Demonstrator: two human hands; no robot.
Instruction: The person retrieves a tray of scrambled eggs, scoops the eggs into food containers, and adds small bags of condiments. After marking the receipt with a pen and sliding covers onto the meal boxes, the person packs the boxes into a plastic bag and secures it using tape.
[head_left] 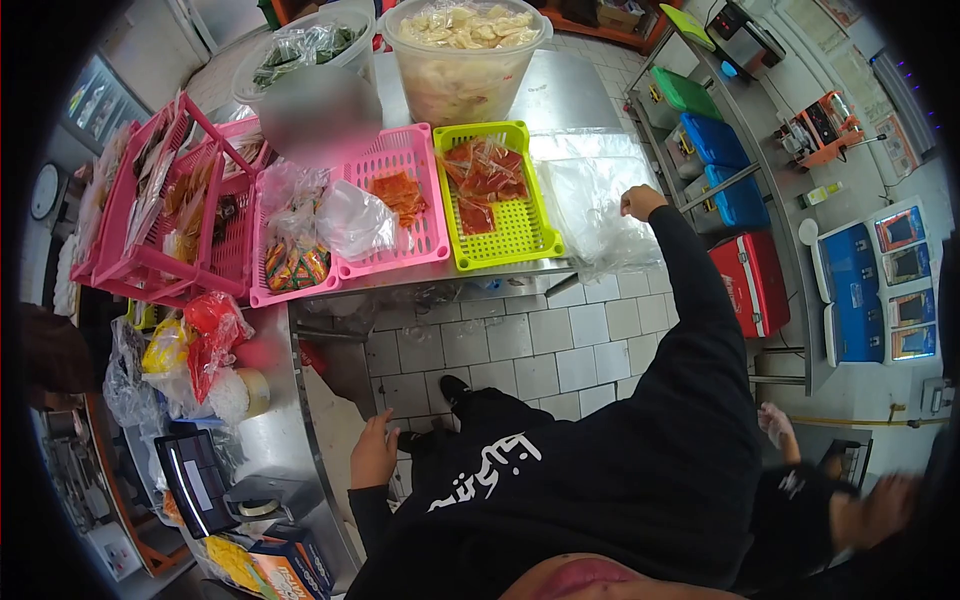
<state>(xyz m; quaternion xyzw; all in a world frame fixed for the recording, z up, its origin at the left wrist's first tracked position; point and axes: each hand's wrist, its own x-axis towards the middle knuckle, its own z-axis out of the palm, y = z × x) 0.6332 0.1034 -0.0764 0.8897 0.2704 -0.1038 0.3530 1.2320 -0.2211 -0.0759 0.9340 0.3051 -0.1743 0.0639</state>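
My right hand [642, 202] is at the right side of a stack of clear plastic bags [590, 180] on the steel table, its fingers pinched on the edge of a bag. My left hand [373, 452] hangs low beside the side counter, fingers apart, holding nothing. Left of the bags, a lime-green basket [515, 235] holds clear packets of red-orange food [485, 170]. A pink basket [437, 215] next to it contains an orange packet [399, 197] and a crumpled clear bag [355, 220]. Another pink basket [290, 295] carries colourful wrapped packets [296, 262].
Two big plastic tubs stand at the back, one with pale slices [460, 70]. Pink racks [200, 220] occupy the left. A tablet [195, 483] and tape dispenser [270, 497] sit on the side counter [285, 400]. At lower right is a co-worker's gloved hand [774, 424].
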